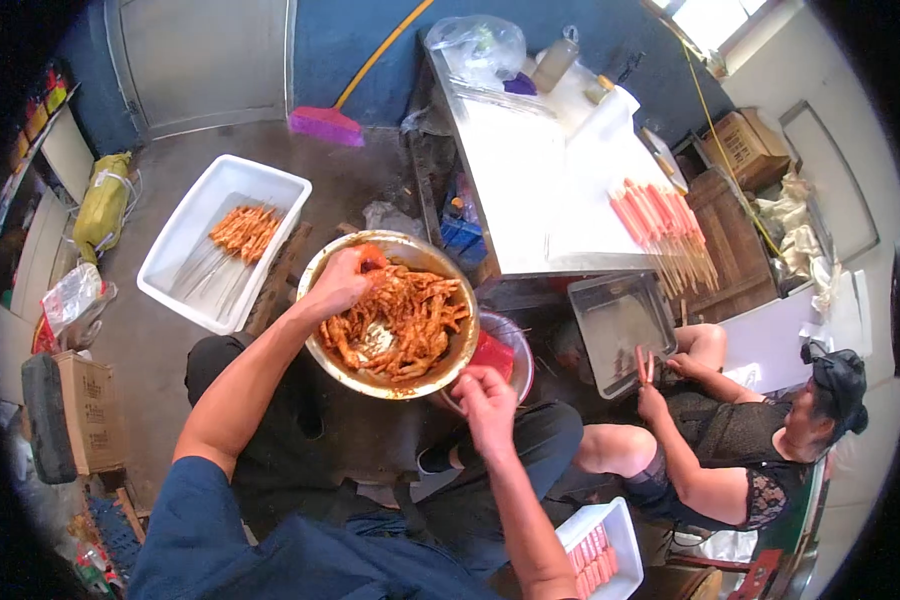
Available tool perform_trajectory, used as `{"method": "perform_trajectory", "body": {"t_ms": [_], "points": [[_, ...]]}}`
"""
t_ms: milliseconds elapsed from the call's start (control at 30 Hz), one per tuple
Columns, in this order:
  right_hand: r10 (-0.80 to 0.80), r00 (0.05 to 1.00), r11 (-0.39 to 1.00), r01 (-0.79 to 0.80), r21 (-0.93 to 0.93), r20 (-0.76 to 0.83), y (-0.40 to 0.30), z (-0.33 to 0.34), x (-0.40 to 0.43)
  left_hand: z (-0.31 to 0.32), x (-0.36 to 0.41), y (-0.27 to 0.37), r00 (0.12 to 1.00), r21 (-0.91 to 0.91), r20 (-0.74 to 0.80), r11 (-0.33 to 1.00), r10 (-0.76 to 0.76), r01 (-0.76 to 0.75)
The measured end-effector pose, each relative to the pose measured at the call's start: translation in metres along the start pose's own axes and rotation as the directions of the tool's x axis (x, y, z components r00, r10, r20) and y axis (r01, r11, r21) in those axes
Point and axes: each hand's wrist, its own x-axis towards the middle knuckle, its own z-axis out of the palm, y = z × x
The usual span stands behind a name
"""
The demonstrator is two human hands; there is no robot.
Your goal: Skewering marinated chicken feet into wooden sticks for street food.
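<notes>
A round metal basin of sauce-coated chicken feet stands before me. My left hand reaches over its upper left rim, fingers bent around an orange-red thing that I cannot name for certain. My right hand is just outside the lower right rim with its fingers curled; whether it pinches something small cannot be told. Left of the basin is a white plastic tub holding sauce-coated skewered pieces on thin sticks. Partly under the basin, a second bowl holds something red.
A metal-edged table bears skewered pink sausages. At right a seated co-worker holds a sausage-like piece by a grey tray. A white tub of pink pieces is low right; a broom leans behind.
</notes>
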Motion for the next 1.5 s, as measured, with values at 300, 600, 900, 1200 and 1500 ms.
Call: {"method": "perform_trajectory", "body": {"t_ms": [300, 600, 900, 1200, 1500], "points": [[-0.262, 0.938, 0.953, 0.213, -0.217, -0.228, -0.102, -0.056, 0.144, -0.002, 0.009, 0.014, 0.979, 0.287, 0.068, 0.936, 0.194, -0.206], [-0.319, 0.938, 0.533, 0.062, -0.844, -0.133, -0.123, -0.047, 0.264, -0.002, 0.007, 0.020, 0.919, 0.336, 0.027, 0.862, 0.393, -0.378], [-0.134, 0.976, 0.506, -0.083, -0.859, -0.173, -0.140, -0.049, 0.310, -0.007, 0.011, 0.019, 0.926, 0.319, 0.044, 0.873, 0.375, -0.369], [-0.037, 0.954, 0.621, -0.211, -0.755, -0.296, -0.144, -0.048, 0.307, -0.005, 0.011, 0.019, 0.914, 0.332, 0.035, 0.858, 0.405, -0.393], [-0.026, 0.989, 0.746, -0.079, -0.662, -0.148, -0.156, -0.055, 0.295, -0.006, 0.014, 0.016, 0.914, 0.335, 0.052, 0.855, 0.403, -0.396]]}}
